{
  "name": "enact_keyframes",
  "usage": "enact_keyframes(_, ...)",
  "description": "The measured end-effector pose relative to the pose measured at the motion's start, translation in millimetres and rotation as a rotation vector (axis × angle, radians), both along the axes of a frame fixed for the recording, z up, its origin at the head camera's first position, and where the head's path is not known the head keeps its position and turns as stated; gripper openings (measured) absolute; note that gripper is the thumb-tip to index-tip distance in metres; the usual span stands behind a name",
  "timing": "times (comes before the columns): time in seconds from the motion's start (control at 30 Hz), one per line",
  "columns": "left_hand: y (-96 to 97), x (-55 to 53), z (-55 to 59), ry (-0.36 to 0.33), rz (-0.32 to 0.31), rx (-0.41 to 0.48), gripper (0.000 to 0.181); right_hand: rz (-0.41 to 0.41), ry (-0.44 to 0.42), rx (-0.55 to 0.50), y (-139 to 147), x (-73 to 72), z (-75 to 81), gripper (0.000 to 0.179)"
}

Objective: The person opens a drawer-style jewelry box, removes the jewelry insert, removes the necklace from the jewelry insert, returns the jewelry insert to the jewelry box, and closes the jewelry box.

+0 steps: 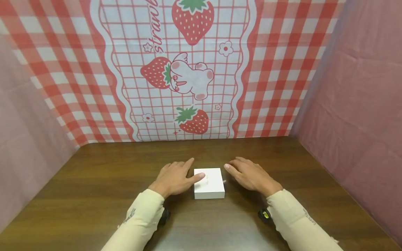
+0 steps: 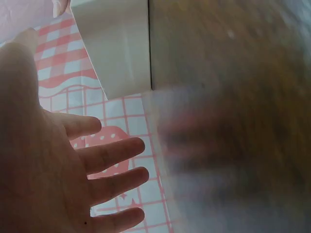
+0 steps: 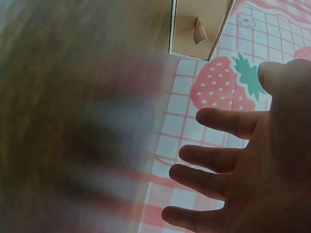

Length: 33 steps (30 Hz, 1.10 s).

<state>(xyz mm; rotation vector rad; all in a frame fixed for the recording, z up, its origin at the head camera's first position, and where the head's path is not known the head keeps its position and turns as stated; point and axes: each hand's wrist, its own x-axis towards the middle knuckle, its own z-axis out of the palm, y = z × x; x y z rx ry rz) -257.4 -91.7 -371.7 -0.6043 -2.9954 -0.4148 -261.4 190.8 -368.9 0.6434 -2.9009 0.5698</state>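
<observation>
1. Cloth (image 1: 28, 146), pink, is hanging down the left side, perhaps screening off the table (image 1: 78, 188).
2. The left sleeve (image 1: 138, 212) is ending just short of the wrist, which is leaving the whole hand bare.
3. The left hand (image 1: 174, 177) is holding nothing. Its fingers are standing wide apart, and its thumb is pointing over the top of the white box (image 1: 210, 186); I can't tell whether it is touching.
4. The box is sitting flat on the table between both hands, probably centred so that either is finding it within easy reach.
5. A small tab (image 3: 199, 32) is sticking out from the box's right side, presumably serving as a pull.
6. The right hand (image 1: 251, 174) is hovering just beside that side, holding nothing, with its fingers parted and a gap showing; it is perhaps waiting near the tab.
</observation>
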Motion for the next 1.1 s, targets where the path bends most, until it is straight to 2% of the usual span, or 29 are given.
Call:
enact_keyframes(0.23, 2.4, -1.9, -1.1, 0.076, -0.035, 0.032, 0.083, -0.02, -0.028, -0.002, 1.5, 2.3, -0.7, 0.061)
enact_keyframes(0.4, 7.7, -0.6, -0.7, 0.093, -0.079, 0.057, 0.077, -0.056, -0.046, 0.014, 3.4, 2.1, 0.6, 0.061)
enact_keyframes(0.8, 15.2, 5.8, -1.6, 0.074, -0.089, 0.076, 0.071, -0.044, -0.052, 0.037, 1.0, -0.7, -0.7, 0.059)
enact_keyframes(1.1, 19.8, 8.6, -2.9, 0.058, -0.124, 0.104, 0.076, -0.006, -0.061, 0.045, -3.5, -0.5, 1.7, 0.046)
